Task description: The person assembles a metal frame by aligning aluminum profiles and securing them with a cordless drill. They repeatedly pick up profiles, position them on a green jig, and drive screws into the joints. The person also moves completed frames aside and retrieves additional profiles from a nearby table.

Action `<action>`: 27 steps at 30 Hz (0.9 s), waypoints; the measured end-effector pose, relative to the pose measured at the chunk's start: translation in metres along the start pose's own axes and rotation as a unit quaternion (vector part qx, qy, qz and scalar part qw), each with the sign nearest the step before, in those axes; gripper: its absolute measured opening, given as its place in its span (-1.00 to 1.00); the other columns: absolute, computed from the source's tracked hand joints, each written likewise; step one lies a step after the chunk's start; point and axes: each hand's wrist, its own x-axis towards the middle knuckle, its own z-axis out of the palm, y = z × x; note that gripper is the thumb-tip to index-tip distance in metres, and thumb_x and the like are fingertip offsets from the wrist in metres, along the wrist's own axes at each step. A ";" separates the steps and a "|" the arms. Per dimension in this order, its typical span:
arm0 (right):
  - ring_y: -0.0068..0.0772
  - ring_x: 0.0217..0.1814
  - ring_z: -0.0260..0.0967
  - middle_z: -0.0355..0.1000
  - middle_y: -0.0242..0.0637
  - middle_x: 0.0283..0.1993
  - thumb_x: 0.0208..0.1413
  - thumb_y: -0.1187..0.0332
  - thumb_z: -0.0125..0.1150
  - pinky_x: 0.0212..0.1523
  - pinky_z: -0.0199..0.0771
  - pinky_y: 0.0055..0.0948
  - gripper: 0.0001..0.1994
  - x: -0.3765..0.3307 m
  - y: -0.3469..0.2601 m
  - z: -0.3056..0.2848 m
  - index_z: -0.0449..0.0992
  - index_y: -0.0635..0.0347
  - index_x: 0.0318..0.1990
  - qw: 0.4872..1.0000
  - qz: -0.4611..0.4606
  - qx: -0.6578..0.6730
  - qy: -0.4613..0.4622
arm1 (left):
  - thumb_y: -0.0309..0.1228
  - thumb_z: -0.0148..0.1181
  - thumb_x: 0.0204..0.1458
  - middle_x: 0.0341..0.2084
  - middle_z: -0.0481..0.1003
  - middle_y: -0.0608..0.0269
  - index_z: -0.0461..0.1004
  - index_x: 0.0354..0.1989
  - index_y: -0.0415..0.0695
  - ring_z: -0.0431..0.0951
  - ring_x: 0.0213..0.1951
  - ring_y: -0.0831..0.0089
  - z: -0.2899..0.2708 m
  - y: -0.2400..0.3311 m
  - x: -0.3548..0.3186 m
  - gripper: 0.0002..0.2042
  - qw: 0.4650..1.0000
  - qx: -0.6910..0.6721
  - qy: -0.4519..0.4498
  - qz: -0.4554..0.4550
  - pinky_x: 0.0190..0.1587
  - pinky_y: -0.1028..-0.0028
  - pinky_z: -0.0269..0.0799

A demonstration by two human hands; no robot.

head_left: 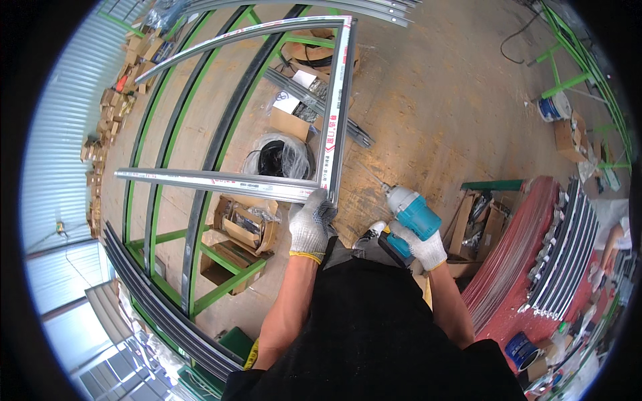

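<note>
In a white knit glove, my left hand (309, 227) is closed around the near corner of a metal window frame (340, 100). The frame's bars carry printed protective film, and it rests on a green rack with dark padded rails (231, 123). My right hand (425, 249), also gloved, is wrapped round the grip of a teal and grey cordless drill (413, 212). The drill's long thin bit points forward and left, apart from the frame. The fingers on the drill's grip are partly hidden by the tool.
Under the rack are open cardboard boxes (249, 224) and a plastic-wrapped black coil (274, 160). Long dark profiles (167, 311) lie at the near left. To the right, a red-covered surface (498, 314) bears bundled strips and profiles. A white bucket (554, 107) stands far right.
</note>
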 end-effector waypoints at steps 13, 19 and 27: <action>-0.40 -0.06 0.54 0.55 -0.33 -0.11 0.04 0.62 0.39 0.07 0.55 -0.31 -0.58 0.033 -0.045 -0.012 0.52 0.24 0.10 0.975 0.136 0.173 -0.033 | -0.41 0.35 0.17 -0.31 0.58 0.12 0.50 -0.08 -0.34 0.57 -0.41 0.37 -0.092 0.078 0.017 -0.73 0.999 0.032 0.030 0.026 -0.37 0.41 0.54; -0.36 -0.07 0.59 0.61 -0.27 -0.11 -0.07 0.48 0.55 0.04 0.59 -0.31 -0.49 0.092 -0.119 0.013 0.51 0.26 0.08 0.994 0.054 0.032 -0.095 | -0.41 0.37 0.14 -0.35 0.58 0.16 0.53 -0.07 -0.36 0.55 -0.42 0.43 -0.099 0.078 0.029 -0.70 0.998 0.059 0.003 0.030 -0.38 0.44 0.50; 0.06 -0.13 0.67 0.60 0.05 -0.09 -0.11 0.21 0.67 -0.18 0.71 -0.22 -0.26 0.174 -0.203 0.122 0.39 0.39 0.15 0.935 -0.253 -0.241 -0.063 | -0.46 0.43 0.03 -0.34 0.60 0.14 0.55 -0.07 -0.34 0.58 -0.40 0.41 -0.093 0.075 0.040 -0.67 0.999 0.028 0.010 0.041 -0.40 0.42 0.52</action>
